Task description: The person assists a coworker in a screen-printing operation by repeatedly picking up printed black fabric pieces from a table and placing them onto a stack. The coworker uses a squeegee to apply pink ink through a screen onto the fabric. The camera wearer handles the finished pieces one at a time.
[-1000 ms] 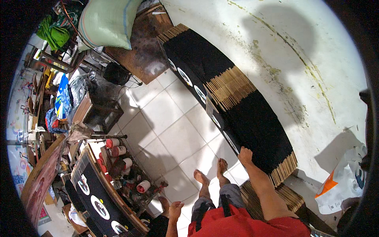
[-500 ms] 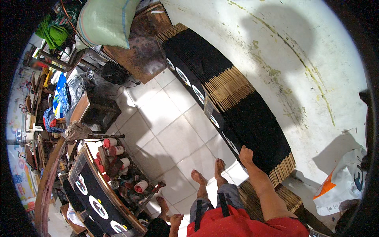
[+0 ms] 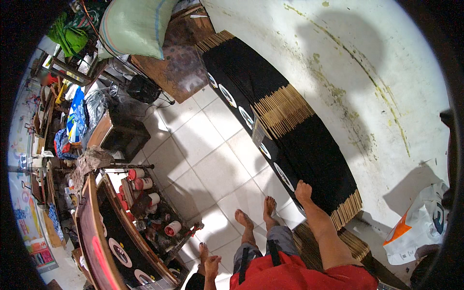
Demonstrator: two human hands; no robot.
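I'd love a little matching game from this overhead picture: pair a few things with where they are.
Things:
1. right hand
2. left hand
3. pale green sack
4. white and orange plastic bag

Places:
a. on the floor at the foot of the white wall, lower right
b. resting on the near end of the long black stack of sticks
c. lying on the wooden table at the top
d. hanging low beside the red shorts

Pairs: 1-b, 2-d, 3-c, 4-a
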